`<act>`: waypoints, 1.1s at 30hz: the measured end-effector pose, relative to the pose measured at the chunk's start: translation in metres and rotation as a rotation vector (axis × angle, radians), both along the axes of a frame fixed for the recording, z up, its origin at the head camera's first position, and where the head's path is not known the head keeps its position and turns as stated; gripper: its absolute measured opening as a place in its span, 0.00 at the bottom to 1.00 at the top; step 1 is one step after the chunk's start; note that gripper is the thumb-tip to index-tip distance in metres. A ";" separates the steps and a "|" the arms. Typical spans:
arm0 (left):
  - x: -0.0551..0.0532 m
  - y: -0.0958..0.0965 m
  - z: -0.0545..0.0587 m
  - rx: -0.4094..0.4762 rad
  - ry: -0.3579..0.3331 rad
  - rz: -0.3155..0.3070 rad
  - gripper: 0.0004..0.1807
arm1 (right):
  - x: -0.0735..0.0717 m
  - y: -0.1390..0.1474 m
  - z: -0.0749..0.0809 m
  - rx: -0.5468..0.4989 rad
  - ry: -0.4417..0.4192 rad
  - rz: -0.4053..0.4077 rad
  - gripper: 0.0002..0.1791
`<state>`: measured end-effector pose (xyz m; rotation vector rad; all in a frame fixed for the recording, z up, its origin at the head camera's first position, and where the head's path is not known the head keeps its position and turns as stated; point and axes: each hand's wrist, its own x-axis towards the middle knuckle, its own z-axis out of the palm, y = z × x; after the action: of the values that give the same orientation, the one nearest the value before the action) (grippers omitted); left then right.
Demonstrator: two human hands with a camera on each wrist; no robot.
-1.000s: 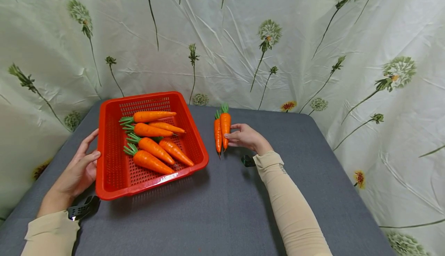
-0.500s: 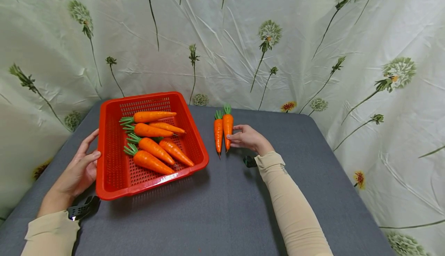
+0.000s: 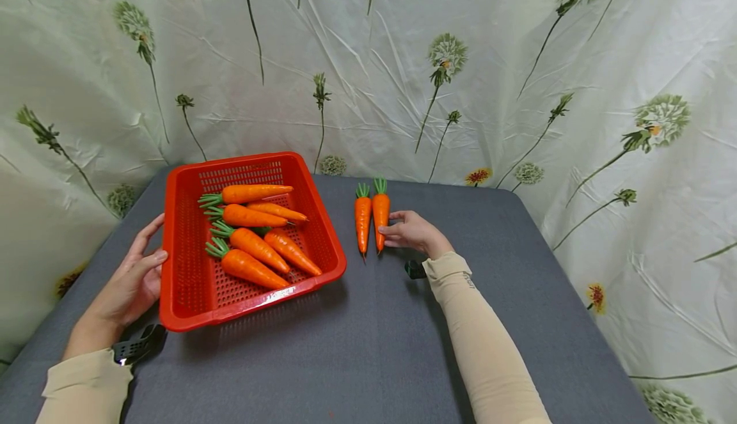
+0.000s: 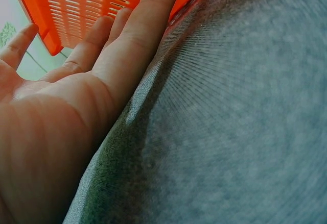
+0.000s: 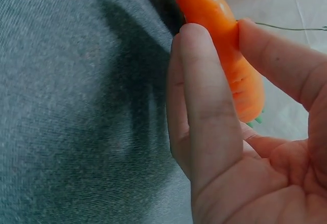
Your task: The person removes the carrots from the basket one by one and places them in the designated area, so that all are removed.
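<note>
Hours are read with 12 o'clock pointing away from the seated side of the scene. Leftmost, the left hand (image 3: pixel 123 280) lies at 9 o'clock of the red basket (image 3: pixel 190 245), fingers loosely extended against the outer wall, thumb tip at the rim; a black strap (image 3: pixel 135 347) circles its wrist. The basket stands on the grey counter (image 3: pixel 374 360), and in it I count six carrots (image 3: pixel 257 248), their visible green tops toward 9 o'clock. At 3 o'clock from the basket, the loose carrot (image 3: pixel 363 222) lies on the counter, top at 12, tip at 6. Just beside it, similarly aligned, the held carrot (image 3: pixel 380 210) is pinched by the lower half between thumb and fingers of the right hand (image 3: pixel 416 231), which approaches from 4 o'clock. Behind, at 12 o'clock, hangs a dandelion-printed curtain (image 3: pixel 368 59).
</note>
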<state>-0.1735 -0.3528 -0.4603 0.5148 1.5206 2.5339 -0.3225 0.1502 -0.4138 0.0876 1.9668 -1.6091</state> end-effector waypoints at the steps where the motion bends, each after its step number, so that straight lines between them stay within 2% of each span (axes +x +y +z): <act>1: 0.000 0.000 0.000 -0.001 0.000 -0.002 0.36 | 0.000 0.000 -0.001 0.005 -0.003 -0.004 0.38; 10: 0.001 0.000 0.002 -0.056 -0.019 0.052 0.36 | -0.002 -0.002 -0.007 0.075 0.008 -0.017 0.38; 33: 0.001 0.000 0.001 -0.040 -0.001 0.019 0.36 | 0.000 -0.011 -0.009 0.232 0.092 -0.016 0.39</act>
<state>-0.1728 -0.3530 -0.4589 0.4961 1.5804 2.5114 -0.3229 0.1388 -0.4227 0.1221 2.2227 -1.4109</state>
